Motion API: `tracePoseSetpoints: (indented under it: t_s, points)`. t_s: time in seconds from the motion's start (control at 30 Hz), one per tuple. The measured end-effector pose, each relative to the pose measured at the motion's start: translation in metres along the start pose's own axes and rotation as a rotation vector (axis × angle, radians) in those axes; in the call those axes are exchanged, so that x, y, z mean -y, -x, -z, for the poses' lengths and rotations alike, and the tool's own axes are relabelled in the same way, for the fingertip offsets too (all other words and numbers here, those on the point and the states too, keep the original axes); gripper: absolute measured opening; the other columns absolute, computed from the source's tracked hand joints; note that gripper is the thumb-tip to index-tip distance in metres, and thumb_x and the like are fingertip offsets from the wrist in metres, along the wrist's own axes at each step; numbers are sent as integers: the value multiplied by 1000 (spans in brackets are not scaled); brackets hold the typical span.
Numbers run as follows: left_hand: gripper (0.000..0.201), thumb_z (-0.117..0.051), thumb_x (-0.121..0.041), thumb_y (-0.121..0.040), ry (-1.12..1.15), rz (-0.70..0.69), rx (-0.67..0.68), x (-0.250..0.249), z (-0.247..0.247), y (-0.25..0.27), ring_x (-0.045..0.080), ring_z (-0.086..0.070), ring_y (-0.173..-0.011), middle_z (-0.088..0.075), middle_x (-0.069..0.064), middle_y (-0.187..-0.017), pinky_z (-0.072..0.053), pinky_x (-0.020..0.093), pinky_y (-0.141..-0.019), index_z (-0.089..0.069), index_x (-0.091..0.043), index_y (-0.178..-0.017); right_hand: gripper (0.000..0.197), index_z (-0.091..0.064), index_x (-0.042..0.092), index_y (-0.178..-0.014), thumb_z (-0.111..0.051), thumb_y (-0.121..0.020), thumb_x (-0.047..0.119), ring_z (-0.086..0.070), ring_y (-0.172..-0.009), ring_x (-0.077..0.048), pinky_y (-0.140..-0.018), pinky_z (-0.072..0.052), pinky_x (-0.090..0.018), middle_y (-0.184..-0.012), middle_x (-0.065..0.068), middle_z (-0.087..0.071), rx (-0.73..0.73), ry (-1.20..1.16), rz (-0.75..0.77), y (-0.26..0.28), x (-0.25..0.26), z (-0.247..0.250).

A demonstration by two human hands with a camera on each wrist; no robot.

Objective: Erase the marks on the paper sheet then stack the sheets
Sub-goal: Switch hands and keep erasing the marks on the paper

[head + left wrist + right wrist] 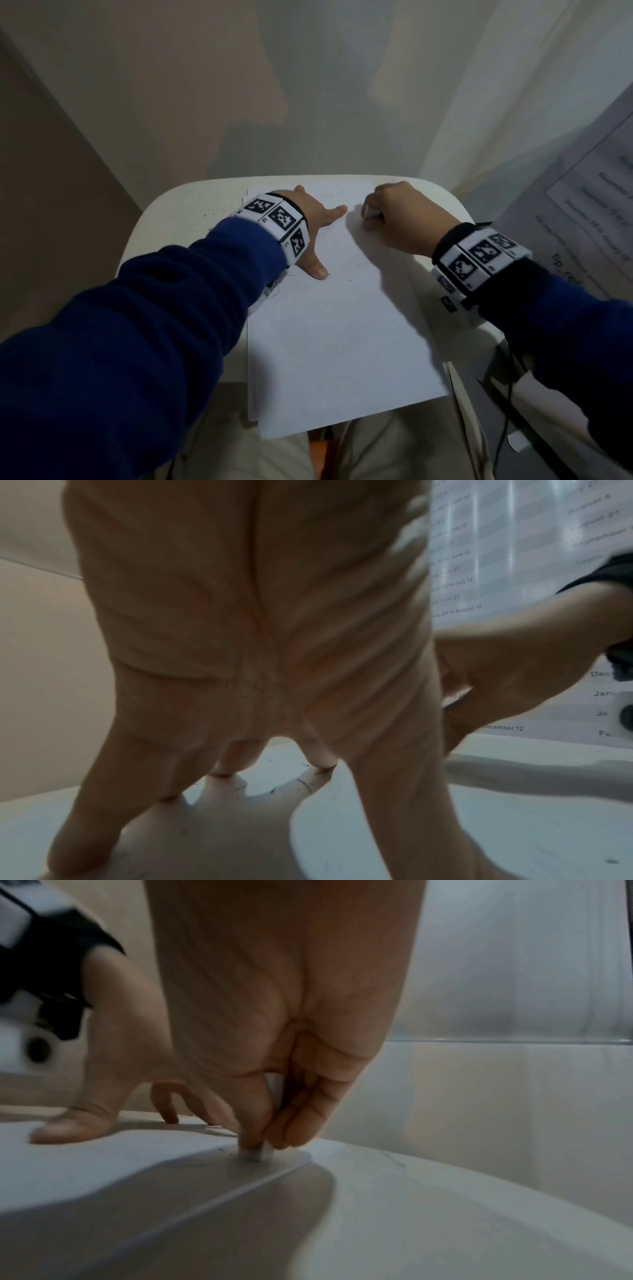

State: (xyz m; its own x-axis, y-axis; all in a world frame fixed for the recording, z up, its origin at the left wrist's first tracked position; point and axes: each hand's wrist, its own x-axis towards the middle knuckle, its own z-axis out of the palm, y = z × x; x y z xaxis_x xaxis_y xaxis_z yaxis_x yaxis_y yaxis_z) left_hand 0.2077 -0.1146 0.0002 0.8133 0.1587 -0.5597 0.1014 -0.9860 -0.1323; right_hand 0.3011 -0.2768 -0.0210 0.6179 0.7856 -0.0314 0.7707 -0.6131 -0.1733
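Note:
A white paper sheet point(339, 329) lies on a small white table point(171, 219), with another sheet's edge point(274, 433) showing under its near end. My left hand point(313, 219) presses flat on the sheet's upper left, fingers spread and straight point(219, 723). My right hand point(387, 212) is at the sheet's top right and pinches a small white eraser point(371, 214), whose tip point(257, 1153) touches the paper close to the sheet's edge point(240, 1185). Faint marks and dark eraser crumbs point(329, 274) dot the paper.
A printed schedule sheet point(589, 212) hangs at the right beside the table. A pale wall point(239, 85) rises behind the table. My lap in light trousers point(376, 455) is under the sheet's near end. Dark cables point(507, 394) hang at the right.

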Motion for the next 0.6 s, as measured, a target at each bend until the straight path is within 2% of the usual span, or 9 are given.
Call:
tracePoseSetpoints:
  t_s: [0.1,0.17,0.2,0.27,0.33,0.43,0.5,0.6]
  points:
    - [124,-70,-77,-68,13,-9,-11,1,-2,-1,30,-47,-136,2,18,-165,-48,43,-98,14,-48,-154,9,-70,22,-73,-65,-79,16,-60,-76,-15,-69,-47,-29,-78,7,-68,101,-42,44,21,-7,4]
    - [125,-71,-77,-67,19,-4,-11,2,-3,-2,31,-48,-135,5,18,-165,-48,43,-98,14,-48,-154,9,-70,25,-73,-67,-76,17,-60,-74,-10,-72,-51,-31,-74,12,-67,201,-41,40,30,-10,9]
    - [126,-72,-77,-66,19,0,-9,2,-3,-2,31,-49,-134,7,18,-165,-48,43,-99,14,-49,-153,9,-70,27,-73,-66,-76,19,-60,-73,-9,-71,-52,-30,-73,14,-67,203,-4,30,28,-10,10]
    - [126,-73,-78,-64,26,8,-4,3,-3,-2,32,-50,-133,9,16,-165,-48,45,-99,14,-52,-152,7,-70,27,-75,-64,-75,23,-62,-72,-11,-67,-53,-29,-74,14,-68,95,49,19,15,-8,14]
    - [126,-73,-79,-62,36,12,-3,3,-3,-1,32,-52,-131,7,16,-166,-49,45,-99,12,-53,-152,9,-71,19,-76,-63,-79,15,-65,-76,-18,-68,-52,-28,-79,6,-72,30,-22,2,-7,-3,13]
    - [126,-74,-79,-62,26,14,-3,1,-1,0,33,-52,-130,4,17,-166,-50,45,-99,9,-52,-153,13,-71,6,-79,-59,-83,8,-65,-82,-29,-74,-53,-33,-83,-10,-72,60,-60,-48,-32,4,7]
    - [126,-74,-78,-63,21,8,-2,1,-1,-1,33,-51,-131,5,18,-165,-49,45,-100,9,-51,-154,14,-71,5,-78,-59,-83,9,-65,-81,-30,-70,-51,-33,-81,-11,-71,54,-62,-59,-30,3,5]
    - [124,-73,-76,-66,20,-11,-21,3,-3,-1,31,-46,-136,1,17,-166,-47,43,-100,9,-48,-155,12,-70,12,-76,-61,-83,14,-58,-75,-21,-58,-34,-16,-78,-2,-67,36,1,-14,0,7,6]
